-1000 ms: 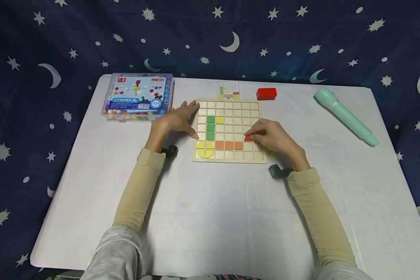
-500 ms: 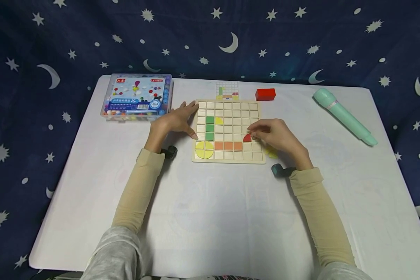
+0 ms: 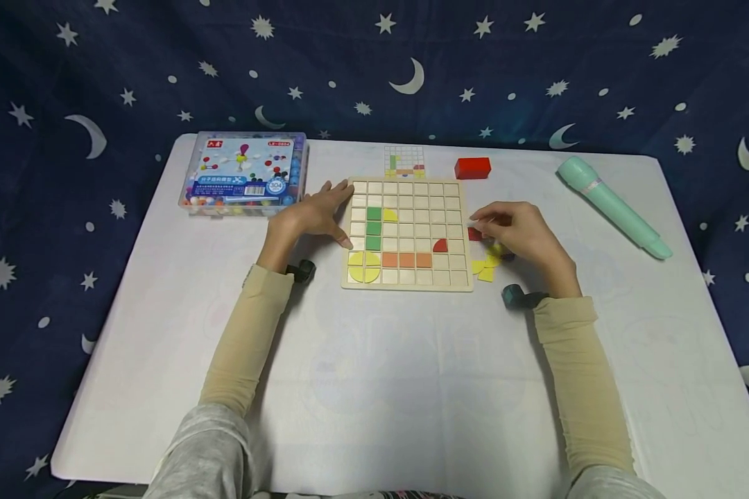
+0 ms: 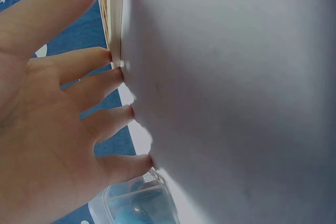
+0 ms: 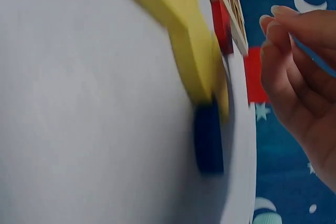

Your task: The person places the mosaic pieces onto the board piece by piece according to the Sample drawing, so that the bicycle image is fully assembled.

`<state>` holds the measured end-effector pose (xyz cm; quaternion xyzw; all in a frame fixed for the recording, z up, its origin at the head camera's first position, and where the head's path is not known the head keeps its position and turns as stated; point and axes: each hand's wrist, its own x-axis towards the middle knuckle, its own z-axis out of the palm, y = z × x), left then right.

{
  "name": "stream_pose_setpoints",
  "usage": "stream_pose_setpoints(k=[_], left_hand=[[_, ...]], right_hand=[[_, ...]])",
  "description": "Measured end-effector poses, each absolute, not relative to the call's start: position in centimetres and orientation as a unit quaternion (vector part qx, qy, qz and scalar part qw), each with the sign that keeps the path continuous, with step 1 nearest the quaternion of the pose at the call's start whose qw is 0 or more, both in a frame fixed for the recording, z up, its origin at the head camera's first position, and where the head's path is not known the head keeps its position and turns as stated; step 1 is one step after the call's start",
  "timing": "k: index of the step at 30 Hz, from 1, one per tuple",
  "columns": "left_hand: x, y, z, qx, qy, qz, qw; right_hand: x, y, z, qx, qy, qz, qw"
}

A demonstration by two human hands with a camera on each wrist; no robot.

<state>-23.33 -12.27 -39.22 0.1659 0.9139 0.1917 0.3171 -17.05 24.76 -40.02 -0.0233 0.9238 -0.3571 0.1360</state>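
Note:
A wooden grid board [image 3: 412,288] lies mid-table. It bears green squares [image 3: 374,228], orange squares [image 3: 407,260], yellow quarter-round tiles [image 3: 365,267] forming a circle, one yellow tile [image 3: 390,215] and a red quarter-round tile [image 3: 440,246]. My left hand [image 3: 312,213] spreads its fingers along the board's left edge, thumb near the lower corner. Right of the board, my right hand [image 3: 518,225] hovers with bent fingers, holding nothing. Below it lie a red piece [image 3: 475,234], loose yellow tiles [image 3: 485,274] and a dark blue piece [image 5: 208,140].
A pattern card [image 3: 404,161] lies behind the board, with a red block [image 3: 472,168] to its right. Back left is a clear box of coloured beads [image 3: 243,173]. A mint-green microphone-shaped object [image 3: 614,206] lies at the right. A starry cloth [image 3: 349,41] hangs behind.
My right hand has let go of the red quarter-round tile in its cell and moved right, off the board, over the loose pieces. My left hand stays put.

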Motion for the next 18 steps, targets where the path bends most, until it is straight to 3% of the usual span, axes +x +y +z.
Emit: stream_pose_setpoints(k=[6, 18], left_hand=[[-23.32, -12.37, -39.32, 0.165, 0.914, 0.192, 0.317], [-23.35, -12.27, -39.30, 0.161, 0.915, 0.189, 0.318]], right_hand=[[-17.27, 25.95, -40.26, -0.014, 0.925, -0.354, 0.135], [-17.69, 25.55, -40.90, 0.005, 0.928, -0.319, 0.190]])
